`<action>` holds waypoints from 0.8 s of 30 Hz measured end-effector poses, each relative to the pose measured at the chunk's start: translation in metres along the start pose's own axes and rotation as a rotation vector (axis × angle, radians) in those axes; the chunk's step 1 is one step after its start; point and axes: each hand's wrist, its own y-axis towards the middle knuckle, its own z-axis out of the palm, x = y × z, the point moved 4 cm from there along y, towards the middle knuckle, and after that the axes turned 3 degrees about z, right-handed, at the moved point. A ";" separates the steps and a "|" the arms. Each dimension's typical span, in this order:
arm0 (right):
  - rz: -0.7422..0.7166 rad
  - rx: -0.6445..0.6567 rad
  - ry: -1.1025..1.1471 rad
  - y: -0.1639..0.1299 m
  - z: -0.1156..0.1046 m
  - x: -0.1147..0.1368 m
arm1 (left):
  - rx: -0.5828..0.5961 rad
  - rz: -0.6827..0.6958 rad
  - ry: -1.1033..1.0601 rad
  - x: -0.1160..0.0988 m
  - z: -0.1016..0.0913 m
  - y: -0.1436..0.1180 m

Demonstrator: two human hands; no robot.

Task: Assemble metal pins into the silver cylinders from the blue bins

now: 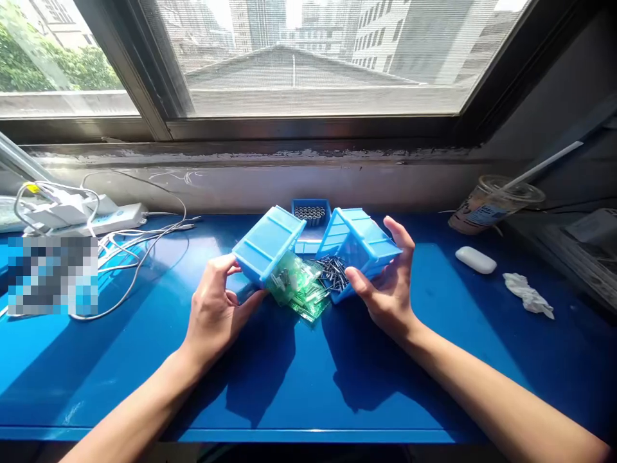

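A person's left hand (214,308) grips a light blue plastic bin (267,244), tipped so green circuit boards (299,286) spill onto the glossy blue table (289,386); the right hand (388,283) clasps a second tilted blue bin (359,241) (dark screws (332,271) pouring out), a third small blue tray (311,212) behind

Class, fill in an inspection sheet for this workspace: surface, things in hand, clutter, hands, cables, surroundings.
Surface: blue table, sunlit, with hand shadows.
Things in hand: two light blue bins tipped toward the person; left bin spills green circuit boards, right bin spills dark screws. A third small blue bin stands behind.
Clutter: plastic cup with straw, white case, crumpled tissue.
Hands: left hand grips left bin; right hand grips right bin.
Cables: white cables and power strip, far left.
Surroundings: window with buildings outside.
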 end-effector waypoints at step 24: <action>-0.003 0.004 -0.094 -0.001 -0.001 0.003 | -0.188 -0.326 0.091 0.006 -0.014 -0.005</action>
